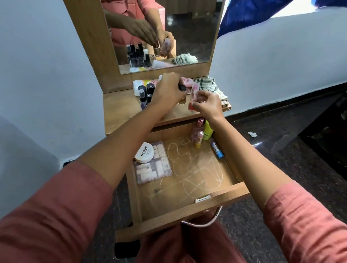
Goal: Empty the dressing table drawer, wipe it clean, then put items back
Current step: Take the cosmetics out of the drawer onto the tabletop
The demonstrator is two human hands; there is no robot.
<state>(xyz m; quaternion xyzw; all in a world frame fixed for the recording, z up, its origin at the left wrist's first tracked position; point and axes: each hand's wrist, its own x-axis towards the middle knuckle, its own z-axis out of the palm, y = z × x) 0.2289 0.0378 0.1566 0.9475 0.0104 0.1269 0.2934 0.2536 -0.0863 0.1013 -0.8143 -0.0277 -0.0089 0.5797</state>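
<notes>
Head view: chalk-scrawled drawer (190,182) open below cluttered tabletop (120,111).

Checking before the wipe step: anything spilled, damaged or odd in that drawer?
Yes. Pale looping scribble marks run across the drawer floor, like chalk or powder trails, with a small dark smudge near the front left. Nothing looks broken or tipped out.
</notes>
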